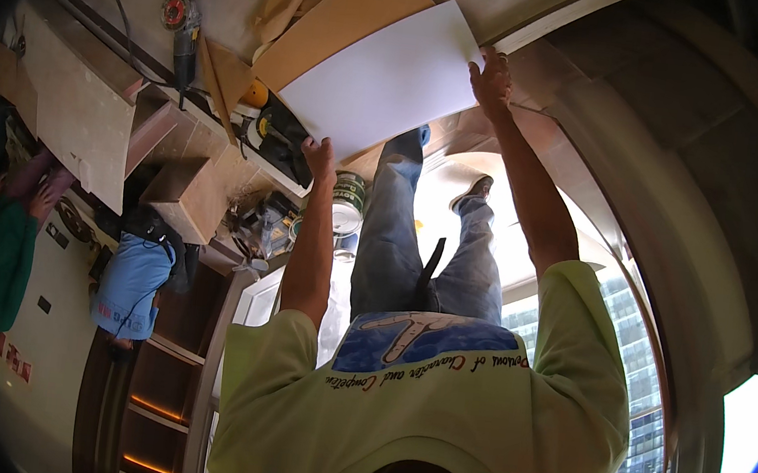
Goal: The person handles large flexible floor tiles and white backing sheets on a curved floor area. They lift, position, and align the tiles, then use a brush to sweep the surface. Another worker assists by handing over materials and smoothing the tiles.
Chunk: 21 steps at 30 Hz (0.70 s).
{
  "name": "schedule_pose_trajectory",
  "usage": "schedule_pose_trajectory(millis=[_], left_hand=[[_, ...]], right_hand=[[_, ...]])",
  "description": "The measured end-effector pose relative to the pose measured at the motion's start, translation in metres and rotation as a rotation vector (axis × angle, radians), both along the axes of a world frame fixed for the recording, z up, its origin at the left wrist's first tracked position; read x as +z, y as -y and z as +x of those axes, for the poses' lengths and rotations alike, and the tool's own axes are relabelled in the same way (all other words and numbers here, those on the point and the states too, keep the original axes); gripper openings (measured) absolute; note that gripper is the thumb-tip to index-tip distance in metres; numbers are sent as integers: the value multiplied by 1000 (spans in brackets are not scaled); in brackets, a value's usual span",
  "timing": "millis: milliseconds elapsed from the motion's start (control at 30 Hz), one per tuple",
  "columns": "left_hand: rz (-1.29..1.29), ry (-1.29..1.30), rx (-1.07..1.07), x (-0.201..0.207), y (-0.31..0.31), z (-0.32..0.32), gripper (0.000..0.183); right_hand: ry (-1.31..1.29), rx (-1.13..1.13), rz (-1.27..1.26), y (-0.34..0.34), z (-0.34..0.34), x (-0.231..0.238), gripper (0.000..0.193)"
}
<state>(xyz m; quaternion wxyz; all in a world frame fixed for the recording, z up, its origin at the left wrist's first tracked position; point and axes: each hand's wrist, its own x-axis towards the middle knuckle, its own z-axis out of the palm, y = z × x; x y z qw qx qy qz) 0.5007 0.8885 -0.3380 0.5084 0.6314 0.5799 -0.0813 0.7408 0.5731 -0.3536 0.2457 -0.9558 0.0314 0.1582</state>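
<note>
A white flat panel stretches out in front of me, one long edge toward my body. My left hand is closed on its near left corner, the thumb showing and the other fingers partly hidden. At the right end, my right hand grips the edge near the corner, fingers bent against it. A brown board lies just beyond the panel, partly covered by it. Both my arms reach forward, and my legs show below the panel.
An angle grinder lies at the far left, near a tool case holding tools. A green-and-white bucket stands beside my left forearm. Two people, in a blue shirt and a green top, are near a pale board. Windows line the right.
</note>
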Motion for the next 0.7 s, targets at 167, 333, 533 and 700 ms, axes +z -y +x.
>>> schedule_pose_trajectory(millis=[167, 333, 533, 700], left_hand=[[-63, -26, 67, -5, 11, -25, 55], [-215, -93, 150, 11, -4, -12, 28], [-315, -73, 210, 11, -22, -13, 23], [-268, -51, 171, 38, -13, -5, 29]], right_hand=[[-45, 72, -126, -1, 7, 13, 40], [-297, 315, -412, -6, 55, 21, 38], [-437, 271, -19, -25, 79, -9, 71], [-637, 220, 249, -20, 97, -16, 62]])
